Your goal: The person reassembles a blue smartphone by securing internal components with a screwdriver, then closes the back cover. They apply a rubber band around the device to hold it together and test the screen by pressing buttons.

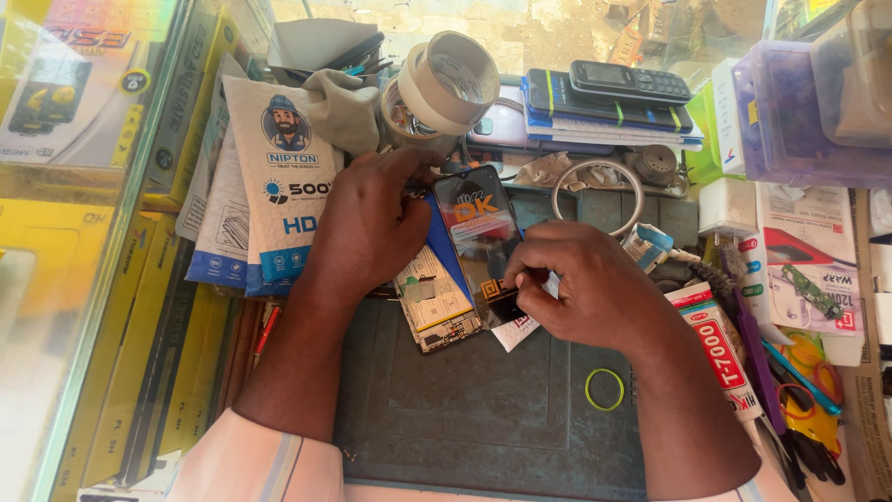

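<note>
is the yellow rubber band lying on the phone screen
No, the yellow rubber band lies by itself on the dark work mat, below the right hand and apart from the phone screen.

A black phone screen panel (480, 237) sits at the centre of the frame, tilted so its top leans toward the upper left. It is glossy, with orange lettering near the top and a small square code mark near its lower end. A blue strip runs along its left edge. Its upper corner is under the fingers of the left hand (372, 223), and its lower end is pinched by the right hand (581, 288). Just beneath it, lower left, lies an opened phone body (435, 302) showing pale internal parts and a gold-coloured patch. A small white tab with red print (514, 330) sticks out below the right hand's fingers.
</note>
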